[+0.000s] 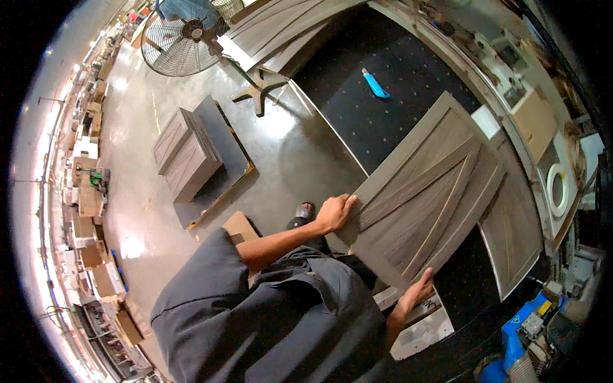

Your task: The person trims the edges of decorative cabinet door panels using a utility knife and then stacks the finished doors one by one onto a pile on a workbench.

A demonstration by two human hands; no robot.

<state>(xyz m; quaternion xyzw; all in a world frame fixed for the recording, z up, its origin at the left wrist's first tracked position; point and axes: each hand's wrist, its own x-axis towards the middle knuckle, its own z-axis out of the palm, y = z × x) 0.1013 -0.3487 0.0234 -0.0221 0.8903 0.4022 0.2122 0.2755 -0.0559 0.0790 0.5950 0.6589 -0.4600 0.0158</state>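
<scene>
Between my two hands is a grey-brown wooden door panel (415, 198) with a raised frame and slanted braces. My left hand (335, 214) is closed round its left edge. At the near corner my right hand (418, 290) grips the panel, with the thumb on top and the other fingers mostly hidden below. The panel is tilted over a black dotted work table (332, 96). Beyond it on that surface lies a blue utility knife (375, 84). A second matching panel (511, 230) rests on the table to the right, partly covered by the held one.
On the floor to the left, a stack of similar panels (191, 156) sits on a dark board (223, 134). A pedestal fan (191, 32) stands at the far left of the table. More panels (287, 29) lie at the table's far end. Blue machinery (520, 332) is at the lower right.
</scene>
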